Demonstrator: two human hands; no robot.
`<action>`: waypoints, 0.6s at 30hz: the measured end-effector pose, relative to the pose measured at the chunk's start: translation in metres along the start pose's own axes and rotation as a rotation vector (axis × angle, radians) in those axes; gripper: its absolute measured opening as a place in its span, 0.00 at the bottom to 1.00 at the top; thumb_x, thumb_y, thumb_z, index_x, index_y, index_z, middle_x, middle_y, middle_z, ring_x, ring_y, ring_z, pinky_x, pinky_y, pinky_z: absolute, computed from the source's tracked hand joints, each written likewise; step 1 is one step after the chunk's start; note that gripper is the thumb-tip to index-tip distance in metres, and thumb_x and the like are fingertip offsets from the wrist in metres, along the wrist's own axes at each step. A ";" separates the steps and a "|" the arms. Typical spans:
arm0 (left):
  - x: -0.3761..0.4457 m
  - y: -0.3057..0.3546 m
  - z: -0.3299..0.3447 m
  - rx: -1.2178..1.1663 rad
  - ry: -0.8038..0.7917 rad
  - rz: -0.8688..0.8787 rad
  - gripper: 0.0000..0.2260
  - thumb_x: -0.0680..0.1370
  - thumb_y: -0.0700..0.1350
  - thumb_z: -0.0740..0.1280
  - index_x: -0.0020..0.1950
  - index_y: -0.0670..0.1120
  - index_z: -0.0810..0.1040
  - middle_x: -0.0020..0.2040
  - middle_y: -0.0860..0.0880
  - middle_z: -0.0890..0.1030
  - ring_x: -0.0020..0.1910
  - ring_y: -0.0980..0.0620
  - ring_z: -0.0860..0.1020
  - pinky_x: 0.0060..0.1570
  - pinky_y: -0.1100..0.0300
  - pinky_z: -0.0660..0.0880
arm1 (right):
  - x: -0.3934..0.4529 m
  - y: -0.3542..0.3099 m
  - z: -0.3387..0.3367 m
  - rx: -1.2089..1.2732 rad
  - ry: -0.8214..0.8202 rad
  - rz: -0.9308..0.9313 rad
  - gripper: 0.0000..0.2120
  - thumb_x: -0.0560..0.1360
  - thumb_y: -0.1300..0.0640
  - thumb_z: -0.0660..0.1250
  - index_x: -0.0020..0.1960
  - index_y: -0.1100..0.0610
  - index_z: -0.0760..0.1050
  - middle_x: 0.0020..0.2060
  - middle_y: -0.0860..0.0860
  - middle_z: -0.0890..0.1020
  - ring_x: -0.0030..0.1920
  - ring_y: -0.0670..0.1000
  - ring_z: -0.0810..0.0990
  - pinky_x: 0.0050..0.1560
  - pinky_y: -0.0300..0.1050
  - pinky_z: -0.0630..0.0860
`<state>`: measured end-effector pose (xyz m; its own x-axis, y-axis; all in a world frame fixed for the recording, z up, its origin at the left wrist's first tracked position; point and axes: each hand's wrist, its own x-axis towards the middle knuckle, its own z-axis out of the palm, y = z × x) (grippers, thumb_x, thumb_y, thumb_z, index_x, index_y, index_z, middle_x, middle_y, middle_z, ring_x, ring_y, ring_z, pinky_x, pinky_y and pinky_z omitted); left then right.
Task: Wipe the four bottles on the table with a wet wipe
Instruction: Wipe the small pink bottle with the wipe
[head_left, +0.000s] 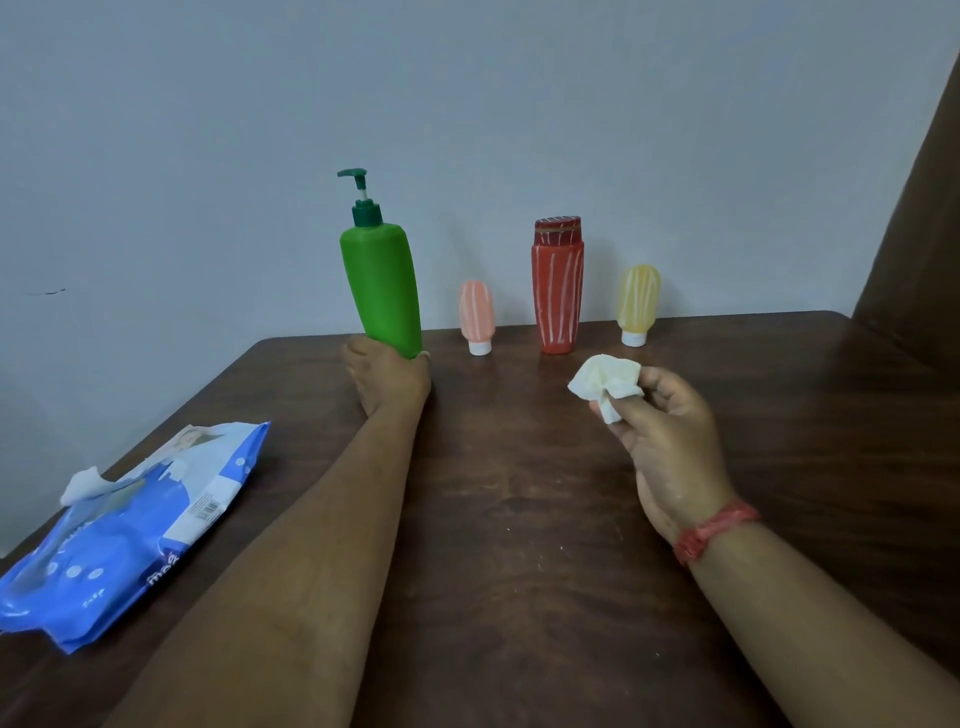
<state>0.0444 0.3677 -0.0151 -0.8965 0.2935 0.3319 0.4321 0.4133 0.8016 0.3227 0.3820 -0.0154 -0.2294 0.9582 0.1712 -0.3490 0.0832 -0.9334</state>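
My left hand (388, 376) grips the base of a tall green pump bottle (382, 283), which leans slightly left near the table's far edge. To its right stand a small pink tube (476, 314) on its white cap, a red striped bottle (557, 286), and a small yellow tube (638, 301) on its white cap, all in a row by the wall. My right hand (670, 441) pinches a crumpled white wet wipe (605, 384) in front of the red bottle, apart from it.
A blue pack of wet wipes (130, 530) lies at the left of the dark wooden table (519, 519), with one wipe poking out of its opening. A grey wall rises behind the table. A brown panel (914, 249) stands at the far right.
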 end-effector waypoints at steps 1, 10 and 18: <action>0.005 0.000 0.002 0.003 -0.001 -0.001 0.38 0.72 0.48 0.77 0.71 0.35 0.60 0.70 0.37 0.66 0.70 0.38 0.66 0.67 0.46 0.68 | 0.000 0.000 0.000 0.005 -0.001 0.003 0.08 0.77 0.63 0.70 0.53 0.52 0.81 0.51 0.47 0.86 0.55 0.49 0.84 0.56 0.47 0.81; 0.031 -0.002 0.015 0.014 -0.002 0.003 0.37 0.72 0.49 0.77 0.70 0.36 0.60 0.69 0.38 0.67 0.70 0.38 0.66 0.66 0.44 0.69 | -0.001 0.002 0.004 0.039 -0.023 0.018 0.08 0.77 0.64 0.70 0.55 0.57 0.81 0.51 0.50 0.86 0.56 0.50 0.84 0.58 0.50 0.80; 0.037 -0.002 0.016 0.033 -0.017 -0.010 0.39 0.71 0.50 0.78 0.71 0.37 0.60 0.70 0.39 0.68 0.70 0.38 0.68 0.67 0.43 0.70 | -0.003 0.002 0.005 0.034 -0.043 0.027 0.08 0.77 0.64 0.69 0.54 0.55 0.81 0.51 0.49 0.86 0.55 0.50 0.84 0.59 0.51 0.80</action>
<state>0.0125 0.3912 -0.0120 -0.8993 0.3033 0.3150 0.4260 0.4447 0.7879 0.3181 0.3778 -0.0161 -0.2772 0.9473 0.1603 -0.3729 0.0477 -0.9266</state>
